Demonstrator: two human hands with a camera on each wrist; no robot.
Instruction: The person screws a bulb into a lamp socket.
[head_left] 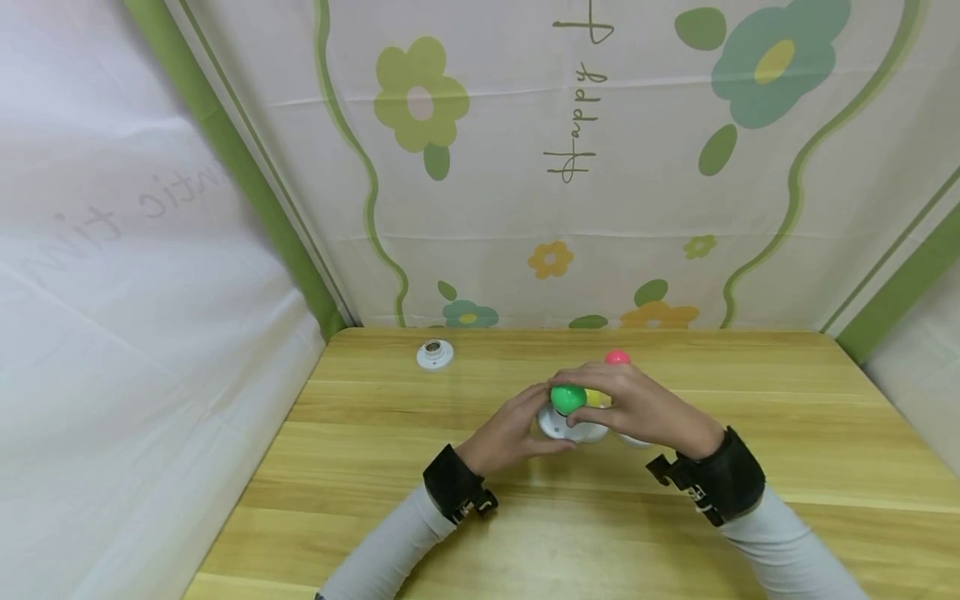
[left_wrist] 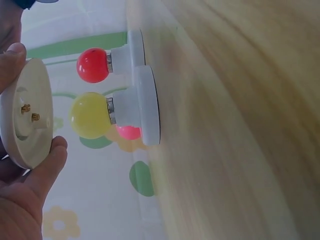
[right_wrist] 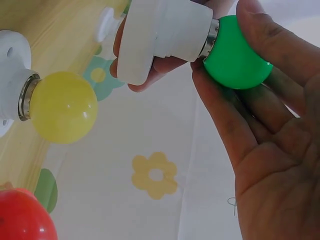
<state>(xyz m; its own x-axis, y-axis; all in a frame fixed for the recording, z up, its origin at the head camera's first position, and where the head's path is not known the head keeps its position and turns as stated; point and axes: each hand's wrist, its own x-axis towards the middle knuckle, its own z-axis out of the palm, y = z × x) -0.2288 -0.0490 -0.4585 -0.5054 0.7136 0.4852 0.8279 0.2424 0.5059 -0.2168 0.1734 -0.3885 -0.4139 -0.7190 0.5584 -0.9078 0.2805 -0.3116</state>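
Observation:
My left hand (head_left: 510,429) grips a white lamp holder (left_wrist: 42,85) by the rim of its round base, raised off the table. Its underside, with two brass screws, shows in the left wrist view. A green bulb (right_wrist: 235,55) sits at the holder's mouth, its metal collar partly showing. The fingers and thumb of my right hand (head_left: 645,408) pinch this bulb around its globe. Close by, a yellow bulb (left_wrist: 91,115) stands in another white holder (left_wrist: 150,105) on the table. Behind it are a red bulb (left_wrist: 93,65) in its holder and a pink bulb (left_wrist: 128,132), partly hidden.
A lone white lamp holder (head_left: 435,354) without a bulb rests near the back left edge of the wooden table (head_left: 360,467). Flower-printed fabric (head_left: 480,192) hangs behind the table, and white fabric (head_left: 112,333) stands along the left side.

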